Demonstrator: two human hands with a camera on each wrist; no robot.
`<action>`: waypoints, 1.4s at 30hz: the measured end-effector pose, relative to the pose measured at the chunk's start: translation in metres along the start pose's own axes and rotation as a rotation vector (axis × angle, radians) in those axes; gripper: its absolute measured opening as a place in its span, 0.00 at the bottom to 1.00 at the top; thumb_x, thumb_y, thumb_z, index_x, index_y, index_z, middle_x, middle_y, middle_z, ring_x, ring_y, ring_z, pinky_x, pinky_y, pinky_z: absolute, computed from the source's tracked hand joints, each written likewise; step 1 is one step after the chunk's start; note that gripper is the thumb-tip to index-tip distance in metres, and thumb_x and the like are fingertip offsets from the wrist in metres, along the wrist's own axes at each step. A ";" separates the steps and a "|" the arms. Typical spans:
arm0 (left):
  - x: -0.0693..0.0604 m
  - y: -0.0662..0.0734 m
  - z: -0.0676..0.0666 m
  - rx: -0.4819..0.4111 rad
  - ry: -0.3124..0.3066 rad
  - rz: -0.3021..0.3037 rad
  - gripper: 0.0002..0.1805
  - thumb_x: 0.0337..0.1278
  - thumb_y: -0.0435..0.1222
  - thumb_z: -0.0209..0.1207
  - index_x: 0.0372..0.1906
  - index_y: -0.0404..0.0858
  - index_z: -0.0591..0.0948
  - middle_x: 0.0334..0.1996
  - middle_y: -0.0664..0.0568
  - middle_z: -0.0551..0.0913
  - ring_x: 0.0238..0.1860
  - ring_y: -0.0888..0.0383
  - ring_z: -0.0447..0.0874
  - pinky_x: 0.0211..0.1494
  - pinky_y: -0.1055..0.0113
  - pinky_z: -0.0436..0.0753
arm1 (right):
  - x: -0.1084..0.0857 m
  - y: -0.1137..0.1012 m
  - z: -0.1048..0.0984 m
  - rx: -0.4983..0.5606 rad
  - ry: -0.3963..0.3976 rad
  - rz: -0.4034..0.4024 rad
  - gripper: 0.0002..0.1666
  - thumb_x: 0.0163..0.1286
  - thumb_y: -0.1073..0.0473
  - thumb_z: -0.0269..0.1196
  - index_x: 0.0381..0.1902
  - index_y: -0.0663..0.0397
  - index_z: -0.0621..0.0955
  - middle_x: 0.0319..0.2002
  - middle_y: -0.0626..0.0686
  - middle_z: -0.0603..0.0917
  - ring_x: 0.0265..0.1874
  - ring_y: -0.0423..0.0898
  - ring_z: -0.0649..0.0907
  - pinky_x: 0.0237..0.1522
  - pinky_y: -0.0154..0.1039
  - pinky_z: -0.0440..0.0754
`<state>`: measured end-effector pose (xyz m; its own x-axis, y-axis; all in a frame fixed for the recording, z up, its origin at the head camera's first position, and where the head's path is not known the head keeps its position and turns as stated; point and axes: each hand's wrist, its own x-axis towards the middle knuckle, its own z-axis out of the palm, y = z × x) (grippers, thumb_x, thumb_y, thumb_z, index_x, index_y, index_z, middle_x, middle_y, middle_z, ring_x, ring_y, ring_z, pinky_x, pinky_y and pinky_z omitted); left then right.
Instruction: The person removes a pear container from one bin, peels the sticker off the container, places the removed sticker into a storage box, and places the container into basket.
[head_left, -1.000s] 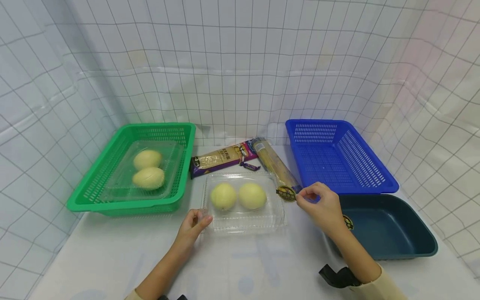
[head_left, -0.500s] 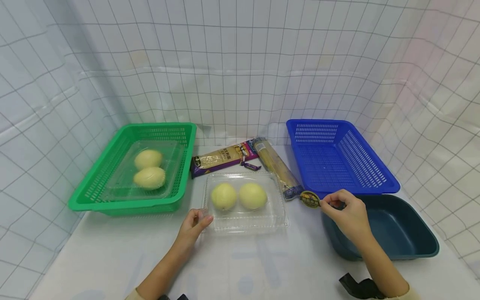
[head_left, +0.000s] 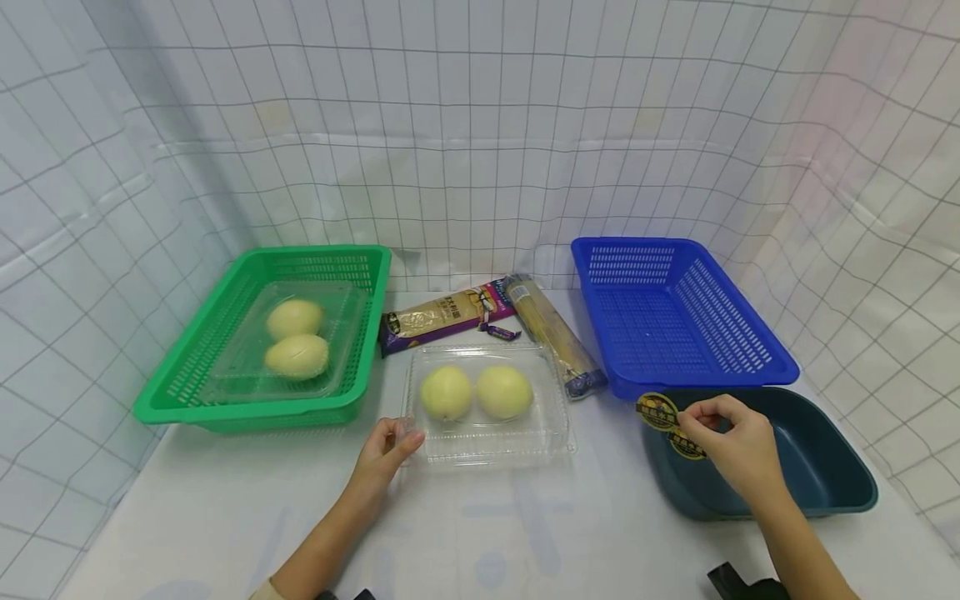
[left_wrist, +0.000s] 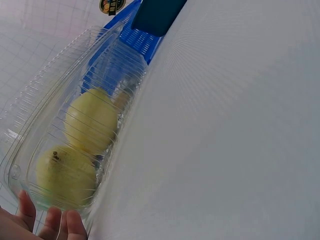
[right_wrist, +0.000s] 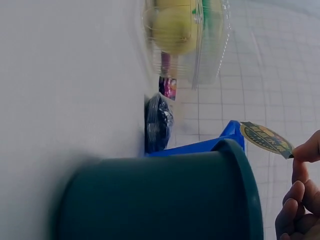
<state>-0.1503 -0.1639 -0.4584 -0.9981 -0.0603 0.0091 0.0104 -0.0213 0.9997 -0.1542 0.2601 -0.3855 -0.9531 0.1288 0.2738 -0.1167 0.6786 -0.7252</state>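
A clear plastic clamshell box (head_left: 491, 451) holds two round pale yellow-green fruits (head_left: 505, 392). My left hand (head_left: 386, 455) grips its front left corner, thumb on top; in the left wrist view the fingertips (left_wrist: 76, 226) lie at the box's end. Between thumb and forefinger my right hand (head_left: 738, 446) pinches a round black-and-gold sticker (head_left: 657, 412) by its edge, over the dark green basin (head_left: 813, 454). A similar sticker (head_left: 686, 447) is on the basin's left inner wall. In the right wrist view the pinched sticker (right_wrist: 267, 139) hangs above the basin's rim.
A green basket (head_left: 251, 410) at left contains another clear box with two yellow fruits (head_left: 297, 357). A blue basket (head_left: 697, 333) stands behind the basin. Behind the middle box lie two noodle packs (head_left: 442, 318) and a small purple-wrapped piece (head_left: 500, 332).
My right hand has carried the sticker rightward from beside the clear box to over the basin's left edge. The left hand and the box have stayed in place.
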 end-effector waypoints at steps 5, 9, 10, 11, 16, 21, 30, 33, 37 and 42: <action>0.000 0.000 0.000 0.002 -0.005 0.008 0.12 0.60 0.30 0.57 0.34 0.37 0.64 0.34 0.53 0.68 0.36 0.62 0.66 0.39 0.69 0.66 | -0.003 0.010 -0.006 -0.013 0.008 0.038 0.11 0.64 0.56 0.68 0.35 0.61 0.83 0.29 0.48 0.77 0.29 0.40 0.73 0.21 0.32 0.71; 0.000 -0.001 0.000 0.007 -0.003 0.008 0.12 0.60 0.30 0.57 0.34 0.38 0.64 0.33 0.53 0.67 0.36 0.62 0.66 0.39 0.69 0.66 | -0.005 0.019 -0.010 -0.010 0.009 0.081 0.13 0.65 0.55 0.67 0.36 0.62 0.83 0.30 0.48 0.77 0.30 0.39 0.72 0.24 0.31 0.71; 0.000 -0.001 0.000 0.008 -0.002 0.007 0.12 0.60 0.30 0.57 0.34 0.38 0.64 0.34 0.53 0.67 0.36 0.62 0.66 0.39 0.69 0.66 | -0.005 0.021 -0.011 -0.007 0.009 0.092 0.14 0.65 0.54 0.67 0.36 0.62 0.83 0.30 0.48 0.78 0.31 0.39 0.72 0.24 0.31 0.72; 0.000 -0.001 0.000 0.009 -0.001 0.006 0.12 0.60 0.30 0.57 0.34 0.38 0.64 0.34 0.53 0.67 0.36 0.62 0.66 0.39 0.69 0.66 | -0.006 0.023 -0.012 -0.008 0.009 0.105 0.14 0.65 0.54 0.67 0.36 0.63 0.83 0.31 0.49 0.78 0.31 0.39 0.72 0.25 0.31 0.72; 0.000 -0.001 0.000 0.006 0.000 0.004 0.11 0.61 0.29 0.57 0.34 0.38 0.64 0.35 0.53 0.68 0.37 0.62 0.66 0.39 0.70 0.66 | -0.007 0.033 -0.015 -0.041 -0.015 0.156 0.18 0.66 0.52 0.66 0.39 0.64 0.83 0.34 0.52 0.78 0.33 0.40 0.71 0.27 0.31 0.71; 0.000 -0.001 0.000 0.004 0.001 0.002 0.11 0.60 0.30 0.57 0.34 0.37 0.64 0.33 0.53 0.68 0.36 0.62 0.66 0.39 0.70 0.66 | -0.006 0.041 -0.019 -0.073 -0.073 0.190 0.20 0.67 0.50 0.65 0.39 0.65 0.82 0.36 0.55 0.79 0.35 0.44 0.72 0.28 0.33 0.72; -0.001 -0.001 0.000 0.009 0.003 -0.008 0.11 0.60 0.30 0.57 0.35 0.37 0.64 0.32 0.54 0.67 0.35 0.62 0.66 0.39 0.69 0.66 | 0.003 0.053 -0.024 -0.119 -0.273 0.188 0.19 0.69 0.52 0.63 0.40 0.67 0.83 0.37 0.55 0.84 0.36 0.47 0.78 0.34 0.38 0.76; -0.001 -0.001 0.000 0.006 -0.002 -0.009 0.11 0.60 0.30 0.57 0.35 0.37 0.64 0.33 0.53 0.67 0.36 0.62 0.66 0.39 0.69 0.66 | 0.005 0.057 -0.025 -0.123 -0.311 0.191 0.18 0.69 0.53 0.62 0.39 0.67 0.83 0.36 0.54 0.84 0.36 0.47 0.78 0.34 0.39 0.77; -0.001 0.000 0.000 0.005 -0.003 -0.013 0.11 0.60 0.30 0.57 0.35 0.37 0.63 0.34 0.53 0.68 0.36 0.61 0.66 0.40 0.69 0.66 | 0.007 0.060 -0.025 -0.133 -0.380 0.194 0.16 0.69 0.54 0.62 0.38 0.65 0.83 0.37 0.54 0.84 0.37 0.47 0.79 0.36 0.41 0.76; -0.002 0.001 -0.001 0.007 0.002 -0.019 0.11 0.61 0.30 0.56 0.35 0.37 0.64 0.40 0.52 0.70 0.40 0.61 0.68 0.42 0.69 0.68 | 0.008 0.064 -0.024 -0.169 -0.463 0.189 0.13 0.67 0.55 0.63 0.34 0.63 0.83 0.33 0.52 0.83 0.35 0.46 0.78 0.36 0.43 0.77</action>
<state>-0.1487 -0.1648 -0.4574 -0.9980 -0.0618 -0.0098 -0.0089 -0.0152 0.9998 -0.1628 0.3225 -0.4145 -0.9811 -0.0466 -0.1878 0.0798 0.7867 -0.6122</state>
